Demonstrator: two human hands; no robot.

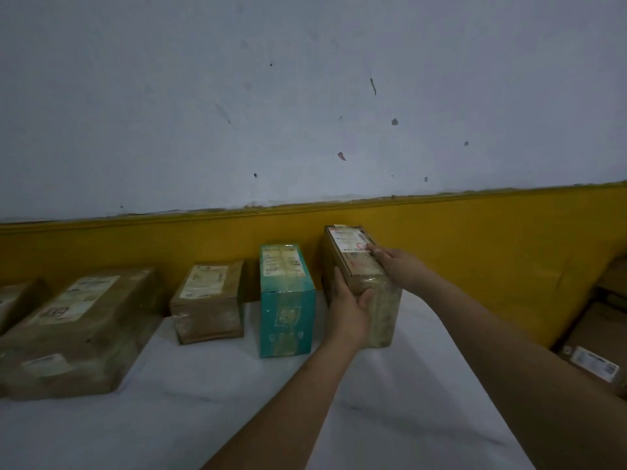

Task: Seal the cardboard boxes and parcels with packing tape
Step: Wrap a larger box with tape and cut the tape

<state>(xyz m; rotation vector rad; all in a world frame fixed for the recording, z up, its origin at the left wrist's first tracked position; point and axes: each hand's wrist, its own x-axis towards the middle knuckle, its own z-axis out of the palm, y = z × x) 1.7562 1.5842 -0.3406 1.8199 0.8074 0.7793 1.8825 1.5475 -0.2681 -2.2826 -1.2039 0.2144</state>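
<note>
Brown labelled box (354, 266) far right of row | grip: left hand (349, 310) holding near corner, right hand (397, 266) flat on top | next: steady box, smooth tape (385, 310) along seams

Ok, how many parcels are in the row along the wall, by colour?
Brown: 4 (cut-off parcel, large parcel, small parcel, held parcel)
Teal: 1 (teal parcel)
Total: 5
</note>
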